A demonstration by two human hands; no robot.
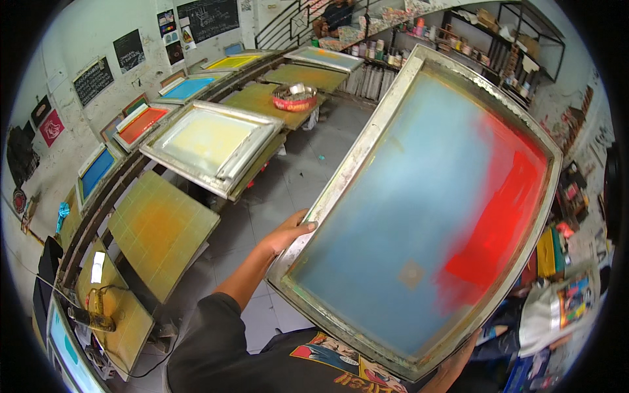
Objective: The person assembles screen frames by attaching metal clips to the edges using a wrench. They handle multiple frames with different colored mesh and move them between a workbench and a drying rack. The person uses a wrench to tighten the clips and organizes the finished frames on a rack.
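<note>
A large screen-printing frame [373, 216] is held up tilted before me, its pale, worn rim around a bluish translucent mesh. Red ink is smeared down the mesh's right side, and a small brownish square patch sits low in the middle. My left hand [288, 232] grips the frame's left side, thumb on the face and fingers wrapped behind. At the lower right edge, my right hand [455, 367] supports the frame, its fingers mostly hidden beneath. Left of the frame, another screen [204, 141] with a whitish-yellow mesh lies on a printing board, apart from my hands.
A curved rack with several flat boards [160, 226] runs along the left. Coloured screens, such as a red one [141, 124], line its outer side. A red-rimmed basin [294, 98] sits on a far board. Shelves with bottles [452, 42] stand behind; a person [335, 16] sits beyond.
</note>
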